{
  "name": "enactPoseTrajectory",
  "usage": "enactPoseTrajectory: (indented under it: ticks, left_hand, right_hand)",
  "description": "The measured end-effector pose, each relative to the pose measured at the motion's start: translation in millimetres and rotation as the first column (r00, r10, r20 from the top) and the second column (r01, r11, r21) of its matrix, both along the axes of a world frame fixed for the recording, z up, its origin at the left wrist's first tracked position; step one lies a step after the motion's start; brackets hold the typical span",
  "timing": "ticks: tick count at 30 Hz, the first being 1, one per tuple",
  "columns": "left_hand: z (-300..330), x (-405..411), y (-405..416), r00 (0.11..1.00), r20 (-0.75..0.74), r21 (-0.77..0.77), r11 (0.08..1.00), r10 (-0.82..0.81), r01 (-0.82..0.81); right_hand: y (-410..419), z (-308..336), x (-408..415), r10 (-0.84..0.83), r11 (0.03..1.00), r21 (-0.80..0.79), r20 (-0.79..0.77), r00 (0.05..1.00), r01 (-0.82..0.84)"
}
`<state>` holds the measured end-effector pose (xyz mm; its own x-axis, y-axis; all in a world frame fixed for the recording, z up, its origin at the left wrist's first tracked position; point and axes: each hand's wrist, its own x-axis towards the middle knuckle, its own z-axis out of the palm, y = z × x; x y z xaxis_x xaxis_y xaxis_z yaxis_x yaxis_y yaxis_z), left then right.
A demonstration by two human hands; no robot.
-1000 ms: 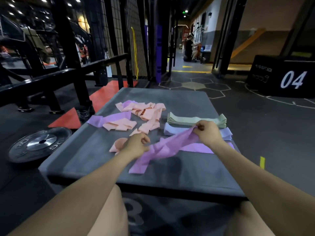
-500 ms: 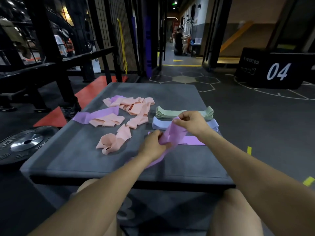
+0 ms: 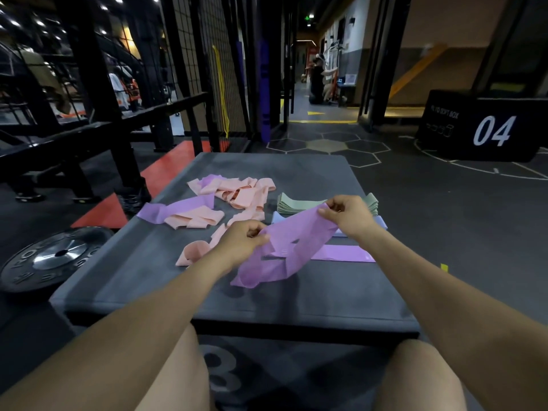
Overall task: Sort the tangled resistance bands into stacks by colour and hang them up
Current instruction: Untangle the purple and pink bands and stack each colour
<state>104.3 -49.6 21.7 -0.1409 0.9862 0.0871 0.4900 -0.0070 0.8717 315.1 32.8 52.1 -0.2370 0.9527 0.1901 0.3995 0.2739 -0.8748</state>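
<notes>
A purple resistance band [image 3: 284, 247] is stretched in the air between my hands above the grey soft box [image 3: 341, 292]. My left hand [image 3: 241, 241] pinches its near end and my right hand [image 3: 345, 213] pinches its far end. One purple band [image 3: 347, 253] lies flat under it. Behind my right hand are a folded green stack [image 3: 296, 204] and a pale blue stack [image 3: 381, 223]. A tangle of pink bands [image 3: 237, 192] with another purple band [image 3: 178, 207] lies at the left. One loose pink band [image 3: 192, 252] sits near my left wrist.
A black weight plate [image 3: 53, 259] lies on the floor at the left. A dark rack frame [image 3: 98, 134] stands behind it. A black box marked 04 [image 3: 486, 129] is at the far right. A yellow band [image 3: 221, 90] hangs on the mesh wall. People stand far down the corridor.
Both hands have spread apart, pulling the purple band open and wide between them. My right hand has lifted its end higher over the stacks.
</notes>
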Motion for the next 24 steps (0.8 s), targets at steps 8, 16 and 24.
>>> enactPoseTrajectory:
  ticks: [8,16,24]
  left_hand:
    - [11.3,-8.8,0.3,0.975,-0.097,0.103,0.976,0.202,-0.192]
    - [29.5,-17.7,-9.1,0.964,0.259,0.009,0.997,0.068,-0.072]
    - [38.6,-26.6,-12.9,0.948,0.313,0.005,0.998,0.052,-0.057]
  right_hand:
    - [-5.4,8.9,-0.1,0.099,0.994,0.034,0.072,0.992,-0.102]
    - [-1.8,14.1,-8.0,0.134,0.986,0.072,0.172,0.976,-0.148]
    - [-4.4,19.0,-20.3,0.139,0.987,0.052,0.233,0.962,-0.155]
